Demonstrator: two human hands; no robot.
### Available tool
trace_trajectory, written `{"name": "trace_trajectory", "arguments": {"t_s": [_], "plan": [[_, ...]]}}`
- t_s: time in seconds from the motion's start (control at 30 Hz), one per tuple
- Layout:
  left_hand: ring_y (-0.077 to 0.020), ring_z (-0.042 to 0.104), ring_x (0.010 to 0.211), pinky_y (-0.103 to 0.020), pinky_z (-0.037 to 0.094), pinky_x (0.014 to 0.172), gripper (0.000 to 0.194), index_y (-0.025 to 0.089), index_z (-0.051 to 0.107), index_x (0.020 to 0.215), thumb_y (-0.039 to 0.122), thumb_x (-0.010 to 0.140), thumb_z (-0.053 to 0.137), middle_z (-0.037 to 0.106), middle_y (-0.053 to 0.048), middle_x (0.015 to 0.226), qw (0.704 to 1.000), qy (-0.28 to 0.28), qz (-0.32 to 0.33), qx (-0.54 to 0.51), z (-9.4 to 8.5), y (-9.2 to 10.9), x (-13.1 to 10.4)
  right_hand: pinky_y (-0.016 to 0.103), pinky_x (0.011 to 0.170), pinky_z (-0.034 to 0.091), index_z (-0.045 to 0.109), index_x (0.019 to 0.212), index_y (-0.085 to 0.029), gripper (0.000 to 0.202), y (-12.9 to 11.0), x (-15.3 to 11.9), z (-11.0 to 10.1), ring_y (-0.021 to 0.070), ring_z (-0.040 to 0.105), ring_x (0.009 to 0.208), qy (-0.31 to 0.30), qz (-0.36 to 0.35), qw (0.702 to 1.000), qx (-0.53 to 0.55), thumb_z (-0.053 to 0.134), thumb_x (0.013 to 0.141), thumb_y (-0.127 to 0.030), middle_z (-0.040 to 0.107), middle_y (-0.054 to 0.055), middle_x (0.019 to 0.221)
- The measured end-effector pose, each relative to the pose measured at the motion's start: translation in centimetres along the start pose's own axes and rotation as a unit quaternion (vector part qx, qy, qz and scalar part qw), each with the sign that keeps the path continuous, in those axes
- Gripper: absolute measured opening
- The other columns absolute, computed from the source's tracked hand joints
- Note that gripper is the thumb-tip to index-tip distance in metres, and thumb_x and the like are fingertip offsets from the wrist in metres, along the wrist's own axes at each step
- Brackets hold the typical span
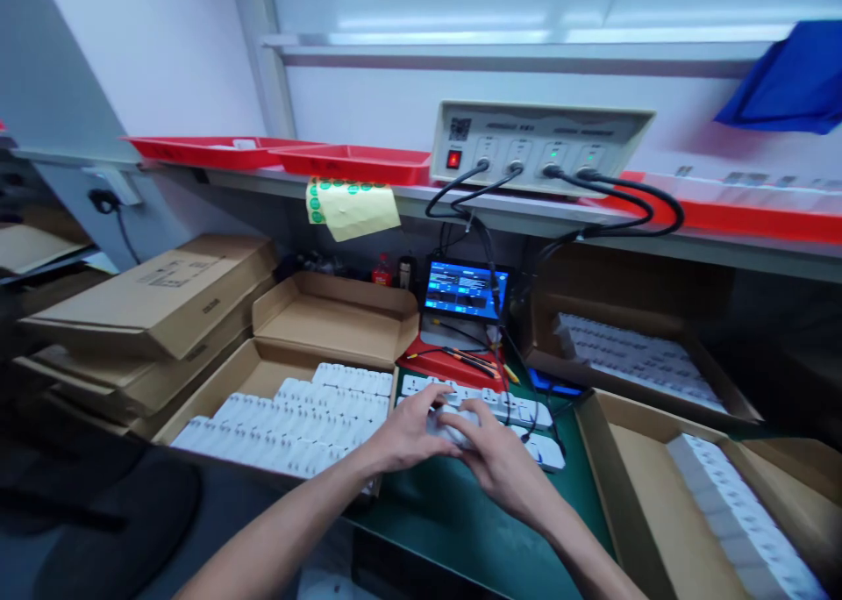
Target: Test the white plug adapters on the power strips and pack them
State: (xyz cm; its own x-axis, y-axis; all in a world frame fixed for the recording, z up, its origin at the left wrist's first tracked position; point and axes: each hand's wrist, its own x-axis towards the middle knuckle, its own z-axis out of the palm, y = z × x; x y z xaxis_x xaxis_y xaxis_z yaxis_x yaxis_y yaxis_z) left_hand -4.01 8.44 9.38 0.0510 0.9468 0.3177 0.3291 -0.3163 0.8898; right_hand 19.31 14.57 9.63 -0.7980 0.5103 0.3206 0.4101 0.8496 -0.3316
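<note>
Both my hands meet over the power strips on the green mat (447, 517). My left hand (414, 429) is closed, its thumb and fingers around a small white charger (451, 429). From the other side my right hand (500, 455) grips the same charger, and the fingers hide much of it. Just behind my hands lies a long white power strip (536, 413). A second white power strip (547, 453) lies closer, partly covered by my right hand, with black cables running to it. To the left, an open cardboard box (263, 363) holds rows of white chargers (282, 420).
A lit tablet screen (464, 289) stands behind a red tray (457, 367) with orange-tipped cables. Above, a cabled test box (539, 139) sits on the shelf beside red trays (355, 161). Open cartons (648, 477) flank the right; closed cartons (164, 284) are stacked left.
</note>
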Motion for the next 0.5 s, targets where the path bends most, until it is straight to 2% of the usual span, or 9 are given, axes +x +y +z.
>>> {"name": "trace_trajectory", "arguments": {"t_s": [0.07, 0.13, 0.2, 0.27, 0.33, 0.4, 0.43, 0.47, 0.5], "plan": [[-0.0335, 0.069, 0.134, -0.048, 0.053, 0.12, 0.078, 0.027, 0.07, 0.151, 0.046, 0.08, 0.098, 0.075, -0.012, 0.143, 0.993, 0.036, -0.039, -0.11, 0.9, 0.7, -0.6, 0.042, 0.103, 0.063, 0.064, 0.154, -0.038, 0.045, 0.3, -0.6, 0.0, 0.0289, 0.074, 0.124, 0.071, -0.026, 0.996, 0.056, 0.059, 0.11, -0.031, 0.062, 0.013, 0.152], [-0.0295, 0.073, 0.122, -0.046, 0.059, 0.109, 0.072, 0.026, 0.073, 0.149, 0.061, 0.088, 0.09, 0.076, -0.012, 0.136, 0.965, 0.032, -0.085, -0.245, 1.5, 0.9, -1.0, 0.044, 0.107, 0.063, 0.063, 0.156, -0.038, 0.045, 0.7, -0.6, 0.4, 0.0312, 0.071, 0.134, 0.126, -0.051, 0.987, 0.085, 0.06, 0.112, -0.038, 0.063, 0.013, 0.151], [-0.0253, 0.074, 0.105, -0.042, 0.063, 0.095, 0.076, 0.023, 0.075, 0.146, 0.068, 0.087, 0.089, 0.077, -0.013, 0.127, 0.93, 0.017, -0.11, -0.351, 1.4, 0.7, -1.4, 0.046, 0.108, 0.063, 0.059, 0.161, -0.04, 0.048, 0.9, -0.2, 1.0, 0.0328, 0.069, 0.139, 0.147, -0.075, 0.983, 0.079, 0.06, 0.113, -0.042, 0.063, 0.013, 0.153], [-0.0217, 0.072, 0.094, -0.036, 0.061, 0.087, 0.075, 0.019, 0.08, 0.139, 0.065, 0.081, 0.094, 0.078, -0.012, 0.117, 0.923, 0.032, -0.108, -0.367, 0.4, 0.3, -1.8, 0.047, 0.108, 0.064, 0.054, 0.167, -0.043, 0.053, 1.0, 0.2, 1.5, 0.0345, 0.067, 0.143, 0.149, -0.093, 0.983, 0.051, 0.058, 0.114, -0.046, 0.061, 0.013, 0.16], [-0.0208, 0.071, 0.093, -0.033, 0.059, 0.088, 0.061, 0.017, 0.084, 0.128, 0.057, 0.082, 0.094, 0.08, -0.012, 0.112, 0.95, 0.085, -0.09, -0.286, -2.2, -0.1, -2.4, 0.05, 0.107, 0.065, 0.049, 0.173, -0.044, 0.061, 1.2, 0.1, 1.4, 0.0377, 0.066, 0.146, 0.153, -0.104, 0.983, 0.018, 0.059, 0.113, -0.052, 0.056, 0.011, 0.169], [-0.0232, 0.072, 0.102, -0.034, 0.059, 0.094, 0.046, 0.018, 0.086, 0.123, 0.048, 0.088, 0.089, 0.081, -0.011, 0.117, 0.977, 0.153, -0.078, -0.13, -6.5, -0.3, -3.1, 0.056, 0.107, 0.066, 0.048, 0.174, -0.045, 0.066, 2.3, -0.7, 0.9, 0.0417, 0.064, 0.148, 0.155, -0.108, 0.982, -0.01, 0.061, 0.11, -0.057, 0.056, 0.01, 0.172], [-0.0247, 0.073, 0.108, -0.035, 0.059, 0.098, 0.04, 0.019, 0.086, 0.123, 0.043, 0.091, 0.086, 0.082, -0.011, 0.121, 0.977, 0.192, -0.083, -0.031, -9.2, -0.2, -3.6, 0.059, 0.109, 0.065, 0.049, 0.174, -0.046, 0.068, 3.2, -1.3, 0.6, 0.0434, 0.064, 0.148, 0.151, -0.106, 0.983, -0.018, 0.062, 0.109, -0.059, 0.057, 0.01, 0.171], [-0.0254, 0.073, 0.112, -0.036, 0.059, 0.101, 0.036, 0.02, 0.085, 0.124, 0.039, 0.094, 0.082, 0.082, -0.011, 0.124, 0.965, 0.231, -0.1, 0.076, -12.0, 0.0, -4.1, 0.062, 0.112, 0.063, 0.05, 0.174, -0.046, 0.068, 4.2, -2.0, 0.3, 0.0446, 0.064, 0.148, 0.146, -0.105, 0.983, -0.021, 0.064, 0.108, -0.059, 0.059, 0.009, 0.17], [-0.0252, 0.074, 0.114, -0.035, 0.059, 0.103, 0.033, 0.02, 0.084, 0.125, 0.034, 0.096, 0.078, 0.081, -0.011, 0.126, 0.934, 0.274, -0.129, 0.187, -14.8, 0.4, -4.7, 0.065, 0.114, 0.061, 0.052, 0.173, -0.047, 0.068, 5.3, -2.7, 0.1, 0.0452, 0.065, 0.147, 0.145, -0.101, 0.984, -0.019, 0.065, 0.107, -0.058, 0.062, 0.009, 0.167]]}}
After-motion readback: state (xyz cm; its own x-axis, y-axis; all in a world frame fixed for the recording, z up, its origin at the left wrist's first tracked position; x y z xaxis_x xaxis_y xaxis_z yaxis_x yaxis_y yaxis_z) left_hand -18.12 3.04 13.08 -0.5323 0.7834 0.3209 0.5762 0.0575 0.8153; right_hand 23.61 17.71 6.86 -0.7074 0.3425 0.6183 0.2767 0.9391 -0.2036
